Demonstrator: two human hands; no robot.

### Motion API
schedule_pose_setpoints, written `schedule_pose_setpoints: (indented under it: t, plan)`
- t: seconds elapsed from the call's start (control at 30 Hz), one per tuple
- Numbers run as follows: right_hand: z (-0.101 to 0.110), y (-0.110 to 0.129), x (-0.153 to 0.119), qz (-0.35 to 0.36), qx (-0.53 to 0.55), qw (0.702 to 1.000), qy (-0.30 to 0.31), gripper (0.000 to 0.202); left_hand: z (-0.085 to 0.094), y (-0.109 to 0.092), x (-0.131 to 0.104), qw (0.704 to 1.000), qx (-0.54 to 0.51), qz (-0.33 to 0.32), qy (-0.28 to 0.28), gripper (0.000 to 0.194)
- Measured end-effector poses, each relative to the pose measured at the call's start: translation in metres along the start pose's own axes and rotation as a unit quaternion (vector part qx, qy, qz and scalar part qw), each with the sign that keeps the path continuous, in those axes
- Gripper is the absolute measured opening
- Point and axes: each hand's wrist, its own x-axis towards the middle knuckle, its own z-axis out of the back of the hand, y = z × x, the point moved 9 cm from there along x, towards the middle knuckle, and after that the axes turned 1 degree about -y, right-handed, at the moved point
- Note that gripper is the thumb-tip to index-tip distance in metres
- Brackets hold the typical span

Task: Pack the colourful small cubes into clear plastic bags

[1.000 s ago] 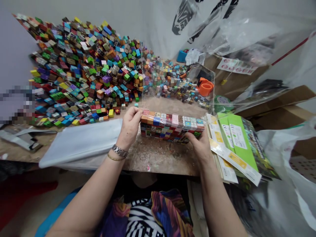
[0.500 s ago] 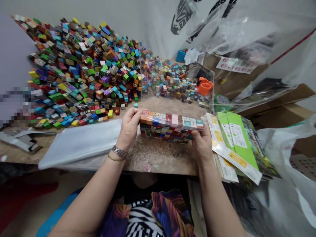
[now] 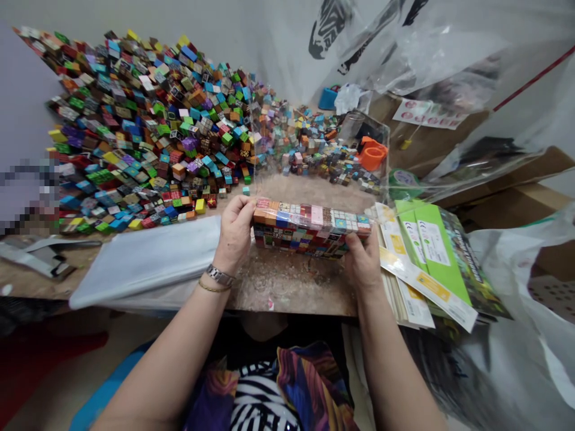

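A long block of small colourful printed cubes (image 3: 299, 233), packed in rows under clear plastic wrap, is held just above the brown table (image 3: 291, 287). My left hand (image 3: 234, 233) pinches its upper left corner, thumb and fingers pressed together. At the other end my right hand (image 3: 363, 260) grips the block, the thumb on the near face and the fingers behind. The wrap looks shiny and creased along the top. Left of my left hand lies a stack of clear plastic bags (image 3: 148, 257).
Loose cubes form a big heap (image 3: 153, 131) at the back left. Behind the block stands a clear plastic sheet (image 3: 323, 179), with an orange tape dispenser (image 3: 372, 154) beyond it. Green cards (image 3: 438, 245) and label strips (image 3: 431, 287) lie at the right. A metal tool (image 3: 40, 254) rests far left.
Both hands keep hold of the wrapped block. My right hand has shifted slightly left along its end; the whole view has moved a little.
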Motion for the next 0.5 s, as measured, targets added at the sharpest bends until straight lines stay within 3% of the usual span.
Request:
schedule_pose_setpoints:
  t: [0.3,0.5]
  plan:
    - [0.006,-0.002,-0.002,0.012,-0.031,0.999,-0.01,0.042,0.002,0.001,-0.005,0.999,-0.014,0.025,-0.031,0.011]
    - [0.004,0.019,-0.007,0.033,-0.114,0.993,-0.019,0.065,0.002,0.003,-0.005,1.0,-0.004,0.03,-0.006,0.014]
